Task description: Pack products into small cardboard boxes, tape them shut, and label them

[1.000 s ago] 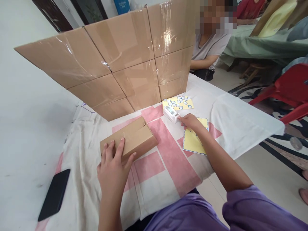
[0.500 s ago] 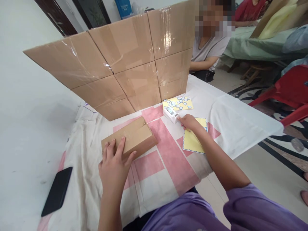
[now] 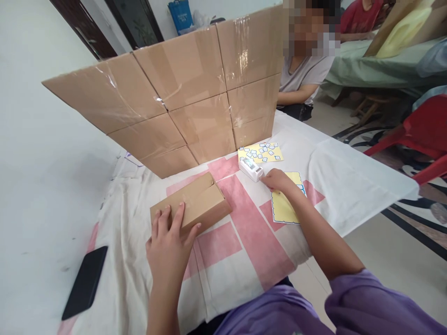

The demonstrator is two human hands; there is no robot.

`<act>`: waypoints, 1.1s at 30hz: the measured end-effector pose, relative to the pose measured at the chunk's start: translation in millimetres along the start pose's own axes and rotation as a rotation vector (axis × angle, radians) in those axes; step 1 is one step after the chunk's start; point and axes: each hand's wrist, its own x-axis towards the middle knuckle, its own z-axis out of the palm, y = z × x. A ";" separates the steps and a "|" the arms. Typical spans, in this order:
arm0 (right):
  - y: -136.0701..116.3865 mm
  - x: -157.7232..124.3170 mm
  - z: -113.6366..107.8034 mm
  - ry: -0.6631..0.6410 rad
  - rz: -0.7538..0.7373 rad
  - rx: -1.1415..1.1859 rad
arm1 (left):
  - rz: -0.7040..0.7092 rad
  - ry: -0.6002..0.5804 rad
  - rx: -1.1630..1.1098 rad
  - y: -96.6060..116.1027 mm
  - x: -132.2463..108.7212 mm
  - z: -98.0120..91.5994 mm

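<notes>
My left hand (image 3: 170, 237) rests on a brown cardboard box (image 3: 195, 197), fingers spread over its top and the thumb against its near side. The box lies flat on the table. My right hand (image 3: 276, 180) has its fingers curled together at the near end of a small white device (image 3: 250, 169), possibly a tape dispenser. Whatever the fingertips pinch is too small to make out. Beneath the right wrist lies a yellow card with a blue wavy edge (image 3: 282, 207), partly covered. Another yellow card, with small white shapes (image 3: 261, 151), lies behind the device.
A large taped cardboard panel (image 3: 200, 118) stands upright along the table's far side. At the left lies a black phone-like slab (image 3: 85, 283). A person in a grey shirt (image 3: 307, 74) sits beyond the panel; a red chair (image 3: 424, 132) stands at right.
My right fingers have curled in; the index finger was stretched toward the white device before. My left hand stays on the box. The whole view has shifted slightly.
</notes>
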 end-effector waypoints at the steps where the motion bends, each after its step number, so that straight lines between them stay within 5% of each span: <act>1: 1.3 -2.0 -2.7 -0.029 -0.005 0.037 | 0.007 -0.001 -0.004 -0.1 0.3 0.0; 6: 6.8 -8.1 -11.8 -0.148 -0.040 0.245 | 0.021 0.012 -0.018 -0.5 0.3 -0.2; 14: -6.2 -23.8 -26.2 -0.148 -0.106 0.504 | 0.019 0.028 -0.041 -0.4 -1.2 -0.3; 18: -22.3 -47.5 -37.7 -0.208 -0.286 0.608 | 0.020 0.045 -0.058 -1.2 -0.2 3.2; 27: -114.7 -95.5 -36.0 -0.581 -0.915 0.539 | 0.117 0.150 -0.026 1.3 -1.4 0.2; 33: -184.4 -94.4 -21.8 -0.890 -1.126 0.364 | 0.316 0.167 -0.180 -37.2 16.3 8.5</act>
